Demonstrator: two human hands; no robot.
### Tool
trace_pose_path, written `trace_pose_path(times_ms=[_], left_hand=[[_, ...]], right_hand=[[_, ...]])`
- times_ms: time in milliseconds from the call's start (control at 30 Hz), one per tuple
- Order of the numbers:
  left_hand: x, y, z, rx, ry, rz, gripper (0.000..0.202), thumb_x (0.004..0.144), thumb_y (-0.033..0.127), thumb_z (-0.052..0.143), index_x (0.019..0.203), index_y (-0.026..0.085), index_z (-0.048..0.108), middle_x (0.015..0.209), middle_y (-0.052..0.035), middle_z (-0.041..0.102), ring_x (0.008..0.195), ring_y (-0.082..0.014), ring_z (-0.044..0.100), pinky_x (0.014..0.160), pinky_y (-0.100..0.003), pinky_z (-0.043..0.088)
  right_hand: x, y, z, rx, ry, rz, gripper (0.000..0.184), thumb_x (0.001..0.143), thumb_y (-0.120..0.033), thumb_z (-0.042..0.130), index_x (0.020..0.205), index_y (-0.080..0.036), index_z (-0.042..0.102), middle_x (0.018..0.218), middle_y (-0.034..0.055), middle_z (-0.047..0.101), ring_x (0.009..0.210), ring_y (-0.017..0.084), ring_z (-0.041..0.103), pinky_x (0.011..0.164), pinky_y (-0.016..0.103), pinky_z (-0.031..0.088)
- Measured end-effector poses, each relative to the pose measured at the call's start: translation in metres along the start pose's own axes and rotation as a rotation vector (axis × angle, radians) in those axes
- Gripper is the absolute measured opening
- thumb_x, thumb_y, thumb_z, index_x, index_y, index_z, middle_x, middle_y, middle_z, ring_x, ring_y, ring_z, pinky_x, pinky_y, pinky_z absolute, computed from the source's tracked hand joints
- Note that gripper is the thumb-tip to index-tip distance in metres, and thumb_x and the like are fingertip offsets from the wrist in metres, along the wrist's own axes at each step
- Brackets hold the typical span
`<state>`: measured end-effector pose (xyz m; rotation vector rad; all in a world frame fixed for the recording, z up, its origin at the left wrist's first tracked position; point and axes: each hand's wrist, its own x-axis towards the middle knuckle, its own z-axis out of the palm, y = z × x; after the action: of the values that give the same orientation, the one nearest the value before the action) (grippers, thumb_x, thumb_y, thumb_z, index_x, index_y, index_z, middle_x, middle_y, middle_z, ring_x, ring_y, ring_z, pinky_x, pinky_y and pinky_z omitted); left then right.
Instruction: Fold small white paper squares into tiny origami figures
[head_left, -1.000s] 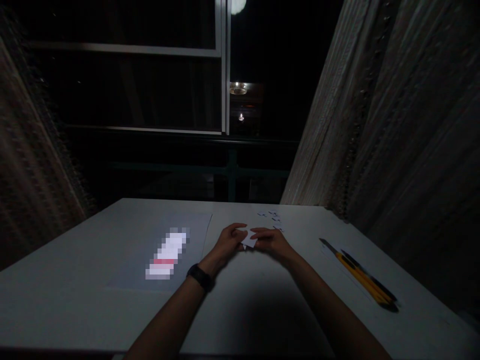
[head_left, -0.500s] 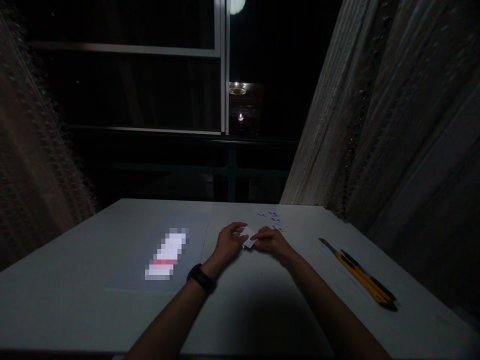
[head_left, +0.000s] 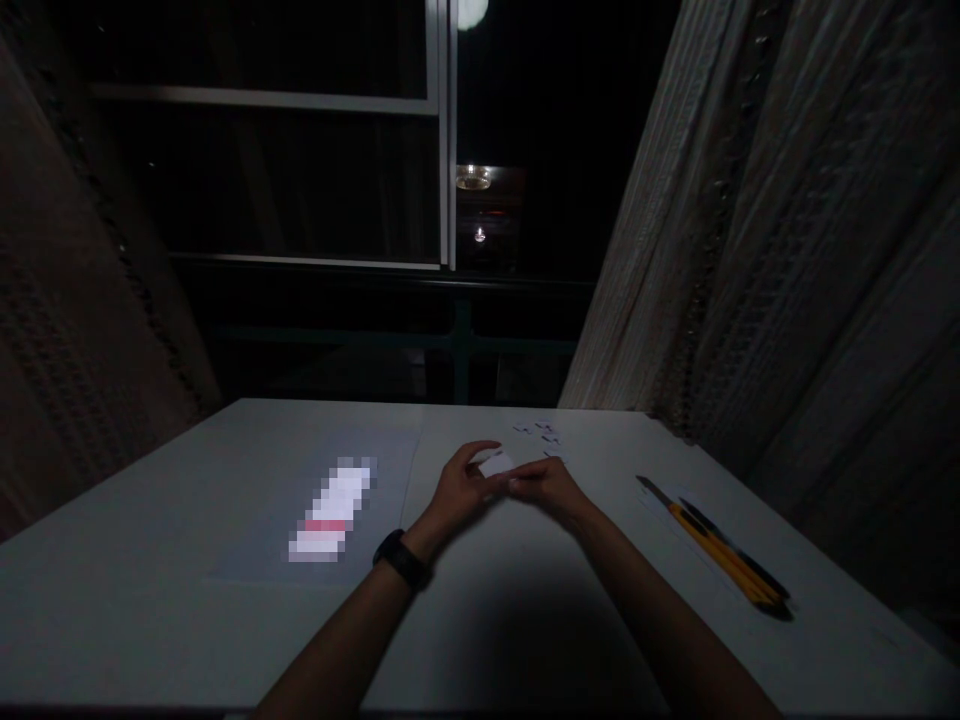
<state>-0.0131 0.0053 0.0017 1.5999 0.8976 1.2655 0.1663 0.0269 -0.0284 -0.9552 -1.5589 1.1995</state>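
Over the white tabletop (head_left: 135, 610), the left hand (head_left: 459, 490) and right hand (head_left: 551, 487) bend toward each other, both pinching one small paper (head_left: 495, 464).

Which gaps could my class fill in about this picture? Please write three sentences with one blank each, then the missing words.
1. The small paper between the left hand and right hand is ____ in colour.
2. The black wristband is on the person's ____ wrist.
3. The yellow cutter lies to the ____ of both hands.

Missing words: white; left; right.
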Motion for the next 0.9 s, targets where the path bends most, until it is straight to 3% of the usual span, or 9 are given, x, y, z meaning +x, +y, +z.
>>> trace_pose_path(times_ms=[133, 267, 600, 900], left_hand=[[-0.001, -0.002, 0.004, 0.102, 0.026, 0.128, 0.031, 0.054, 0.022, 0.075, 0.084, 0.017, 0.066, 0.119, -0.0110, 0.049, 0.087, -0.0170, 0.057, 0.069, -0.029, 0.049], [0.001, -0.007, 0.007, 0.237, 0.068, 0.220, 0.005, 0.063, 0.022, 0.070, 0.065, 0.018, 0.068, 0.103, -0.0079, 0.059, 0.088, -0.0174, 0.059, 0.078, -0.031, 0.047], [0.004, -0.007, 0.007, 0.214, 0.180, 0.203, 0.004, 0.066, 0.021, 0.066, 0.063, 0.019, 0.068, 0.094, -0.0061, 0.064, 0.086, -0.0171, 0.059, 0.081, -0.032, 0.046], [0.002, 0.000, 0.006, 0.157, 0.160, 0.191, 0.005, 0.068, 0.022, 0.065, 0.065, 0.021, 0.069, 0.095, -0.0058, 0.062, 0.088, -0.0185, 0.058, 0.083, -0.033, 0.045]], right_hand=[[0.001, 0.001, -0.002, 0.045, 0.118, -0.019, 0.028, 0.053, -0.029, 0.075, 0.078, -0.016, 0.073, 0.069, 0.0058, 0.070, 0.061, 0.017, 0.060, 0.062, 0.031, 0.044], [0.000, 0.000, 0.001, 0.073, 0.135, -0.020, 0.028, 0.051, -0.029, 0.076, 0.075, -0.015, 0.073, 0.066, 0.0053, 0.069, 0.060, 0.017, 0.060, 0.063, 0.032, 0.045], [0.000, -0.006, 0.009, 0.040, 0.240, -0.021, 0.031, 0.048, -0.033, 0.078, 0.072, -0.015, 0.072, 0.071, 0.0070, 0.070, 0.066, 0.021, 0.063, 0.068, 0.035, 0.047], [-0.002, -0.014, 0.010, 0.062, 0.278, -0.025, 0.035, 0.044, -0.033, 0.079, 0.072, -0.015, 0.071, 0.070, 0.0071, 0.070, 0.065, 0.022, 0.064, 0.065, 0.035, 0.049]])
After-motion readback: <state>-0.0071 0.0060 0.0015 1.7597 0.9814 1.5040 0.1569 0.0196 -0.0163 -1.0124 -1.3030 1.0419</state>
